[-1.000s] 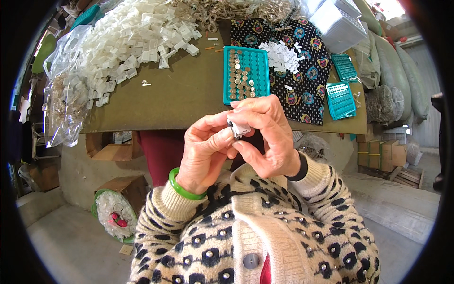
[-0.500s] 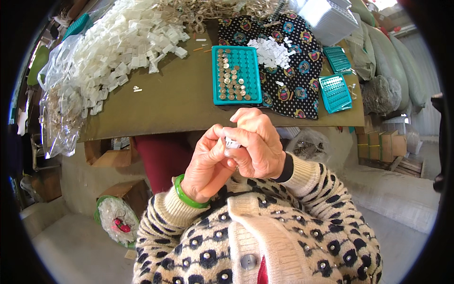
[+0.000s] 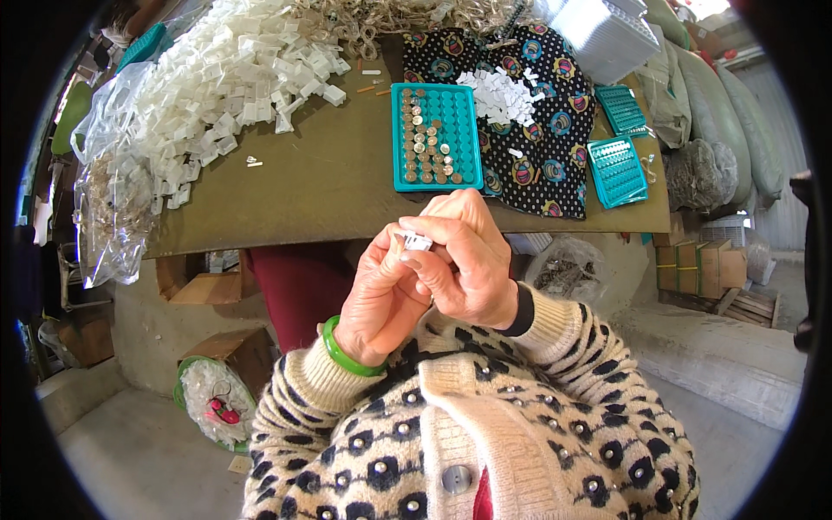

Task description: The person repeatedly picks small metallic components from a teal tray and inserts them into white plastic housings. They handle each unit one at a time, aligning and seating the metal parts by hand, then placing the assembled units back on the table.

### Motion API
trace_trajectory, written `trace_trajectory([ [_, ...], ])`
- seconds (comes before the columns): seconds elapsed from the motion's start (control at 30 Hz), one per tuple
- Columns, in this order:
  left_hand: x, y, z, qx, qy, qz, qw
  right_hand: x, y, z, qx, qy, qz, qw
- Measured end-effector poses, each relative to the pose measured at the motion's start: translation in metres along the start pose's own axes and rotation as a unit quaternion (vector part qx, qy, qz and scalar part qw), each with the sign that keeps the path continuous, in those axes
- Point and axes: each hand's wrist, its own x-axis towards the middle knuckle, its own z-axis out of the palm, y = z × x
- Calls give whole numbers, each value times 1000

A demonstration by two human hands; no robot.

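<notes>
A small white plastic piece (image 3: 417,242) with dark slots is pinched between the fingertips of both hands, just off the table's near edge. My left hand (image 3: 381,290), with a green bangle at the wrist, grips its left side. From the right, my right hand (image 3: 464,260) closes its thumb and fingers on it; part of the piece is hidden by them. Beyond the hands lies a teal tray (image 3: 475,139) of round wells, its left columns filled with small round metallic pieces. To its right is a heap of flat white parts (image 3: 503,94) on a patterned black cloth (image 3: 555,160).
A large pile of translucent white plastic pieces (image 3: 234,69) covers the table's left side, beside a clear bag (image 3: 113,217). Two teal trays (image 3: 617,169) sit at the right edge, under stacked white trays (image 3: 602,39). A cardboard box (image 3: 204,288) stands below the table.
Both hands have shifted slightly up and left with the white piece. The right thumb has moved, so more of the piece's slotted face shows.
</notes>
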Motion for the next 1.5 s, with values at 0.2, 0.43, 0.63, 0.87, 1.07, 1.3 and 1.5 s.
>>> trace_trajectory([
  [0.2, 4, 0, -5, -1, -78, -15, 997, 3, 0, -1, 51, 13, -2, 999],
  [0.43, -1, -3, -5, 3, -32, -17, 999, -1, 1, 3, -5, 26, -45, 999],
  [0.63, 1, 4, -7, 10, -94, -1, 996, 2, -2, -22, -15, -100, -47, 994],
  [0.87, 3, 9, -3, 23, -96, 7, 995, 23, 52, -70, -369, -12, 57, 927],
  [1.07, 5, 2, -13, 12, -119, -6, 993, 8, 87, -80, -406, -78, 62, 909],
  [1.3, 2, 8, -10, 30, -101, 0, 994, 16, 87, -82, -345, -31, 54, 937],
  [1.5, -1, 20, -8, 82, -50, 39, 995, 21, 43, -72, -61, 31, 248, 966],
])
